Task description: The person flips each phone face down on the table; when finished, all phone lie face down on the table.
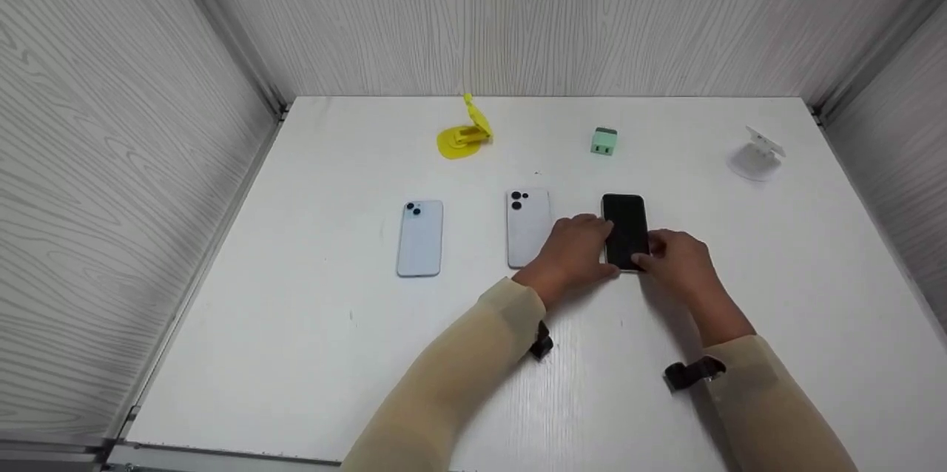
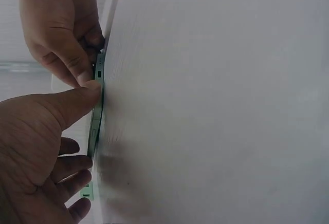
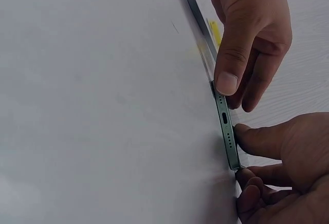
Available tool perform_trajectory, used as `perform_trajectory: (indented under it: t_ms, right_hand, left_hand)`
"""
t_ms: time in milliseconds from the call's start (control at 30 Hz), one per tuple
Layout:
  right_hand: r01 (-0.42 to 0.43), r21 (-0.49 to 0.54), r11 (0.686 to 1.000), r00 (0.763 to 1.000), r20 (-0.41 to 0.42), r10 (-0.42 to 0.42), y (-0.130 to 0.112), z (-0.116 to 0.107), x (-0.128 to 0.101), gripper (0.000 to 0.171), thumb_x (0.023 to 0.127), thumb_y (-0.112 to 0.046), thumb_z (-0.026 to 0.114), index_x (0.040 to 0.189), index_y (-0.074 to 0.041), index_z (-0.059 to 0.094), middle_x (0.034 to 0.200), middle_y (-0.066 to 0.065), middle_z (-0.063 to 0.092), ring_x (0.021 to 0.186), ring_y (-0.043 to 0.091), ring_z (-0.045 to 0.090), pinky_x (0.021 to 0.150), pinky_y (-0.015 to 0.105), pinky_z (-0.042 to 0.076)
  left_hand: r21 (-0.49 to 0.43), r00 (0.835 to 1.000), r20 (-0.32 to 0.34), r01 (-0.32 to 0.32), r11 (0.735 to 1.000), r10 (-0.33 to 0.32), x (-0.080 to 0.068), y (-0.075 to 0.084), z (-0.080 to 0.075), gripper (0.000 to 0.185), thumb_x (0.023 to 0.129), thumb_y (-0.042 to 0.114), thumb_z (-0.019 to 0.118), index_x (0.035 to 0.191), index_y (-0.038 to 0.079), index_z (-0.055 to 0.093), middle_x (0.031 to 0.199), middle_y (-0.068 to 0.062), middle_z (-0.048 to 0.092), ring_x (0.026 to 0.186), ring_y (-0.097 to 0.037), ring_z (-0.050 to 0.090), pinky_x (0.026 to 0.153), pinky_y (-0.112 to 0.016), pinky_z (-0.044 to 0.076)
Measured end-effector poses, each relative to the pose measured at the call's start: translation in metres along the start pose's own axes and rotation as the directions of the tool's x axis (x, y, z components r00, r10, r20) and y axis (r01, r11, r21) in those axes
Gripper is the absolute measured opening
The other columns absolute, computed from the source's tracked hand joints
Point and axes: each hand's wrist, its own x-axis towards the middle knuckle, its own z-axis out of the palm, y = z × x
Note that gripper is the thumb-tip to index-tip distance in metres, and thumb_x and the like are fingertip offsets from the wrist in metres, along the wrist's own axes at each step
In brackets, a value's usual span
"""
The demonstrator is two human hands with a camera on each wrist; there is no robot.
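A smartphone with a dark screen lies face up on the white table. My left hand holds it along its left side, the thumb at the lower left corner and a fingertip farther up the edge. My right hand pinches the lower right part, thumb over the screen's edge and fingers beside it. The right wrist view shows the phone's greenish bottom edge with its charging port between the two hands. A pale phone lies face down just left of my left hand, partly covered by it.
A light blue phone lies face down farther left. Behind stand a yellow folding phone stand, a green charger plug and a white stand with a round base. Wood-grain panels wall the table's back and sides.
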Motion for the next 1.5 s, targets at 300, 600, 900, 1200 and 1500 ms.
perform_trajectory:
  t_ms: [300, 600, 900, 1200, 1500]
  right_hand:
    - [0.055, 0.023, 0.998, 0.998, -0.013, -0.055, 0.001, 0.000, 0.001, 0.053, 0.105, -0.019, 0.072, 0.146, 0.012, 0.061, 0.133, 0.036, 0.070, 0.127, 0.051, 0.066, 0.107, 0.063, 0.051]
    - [0.015, 0.072, 0.997, 1.000, 0.004, -0.015, 0.002, 0.002, 0.000, 0.054, 0.108, -0.025, 0.067, 0.149, 0.010, 0.060, 0.136, 0.033, 0.070, 0.130, 0.049, 0.064, 0.109, 0.063, 0.050]
    - [-0.136, 0.227, 0.964, 0.991, 0.049, 0.128, -0.003, -0.006, 0.003, 0.055, 0.111, -0.030, 0.061, 0.152, 0.007, 0.058, 0.148, 0.031, 0.063, 0.140, 0.045, 0.058, 0.115, 0.055, 0.049]
    - [-0.120, 0.299, 0.947, 0.984, -0.093, 0.155, -0.020, -0.013, -0.008, 0.049, 0.106, -0.043, 0.065, 0.132, -0.003, 0.076, 0.123, 0.017, 0.076, 0.105, 0.028, 0.067, 0.080, 0.030, 0.053]
    - [0.019, -0.013, 1.000, 0.936, -0.351, -0.022, -0.038, 0.000, -0.020, 0.031, 0.098, -0.027, 0.067, 0.105, 0.001, 0.079, 0.093, 0.018, 0.081, 0.080, 0.034, 0.074, 0.068, 0.040, 0.052]
  left_hand:
    - [0.068, 1.000, -0.003, -0.023, 0.997, 0.023, 0.001, -0.002, -0.004, 0.063, 0.098, 0.054, 0.077, 0.146, 0.014, 0.069, 0.145, 0.000, 0.073, 0.152, -0.022, 0.053, 0.123, -0.044, 0.043]
    - [0.119, 0.999, 0.010, -0.044, 0.992, 0.043, -0.004, -0.003, -0.002, 0.066, 0.101, 0.061, 0.072, 0.149, 0.015, 0.067, 0.151, 0.002, 0.069, 0.155, -0.020, 0.050, 0.125, -0.042, 0.042]
    - [0.106, 1.000, 0.010, -0.021, 0.994, 0.020, -0.004, -0.002, 0.000, 0.069, 0.099, 0.061, 0.073, 0.150, 0.015, 0.067, 0.151, 0.002, 0.069, 0.157, -0.019, 0.047, 0.127, -0.040, 0.039]
    - [0.044, 1.000, -0.016, -0.017, 0.999, 0.018, -0.003, 0.002, 0.000, 0.061, 0.100, 0.057, 0.074, 0.145, 0.016, 0.071, 0.143, 0.003, 0.074, 0.157, -0.019, 0.047, 0.128, -0.040, 0.035]
    - [0.069, 0.994, -0.072, -0.074, 0.995, 0.079, -0.002, 0.008, 0.008, 0.040, 0.103, 0.054, 0.070, 0.125, 0.022, 0.079, 0.120, 0.007, 0.082, 0.151, -0.020, 0.055, 0.121, -0.043, 0.044]
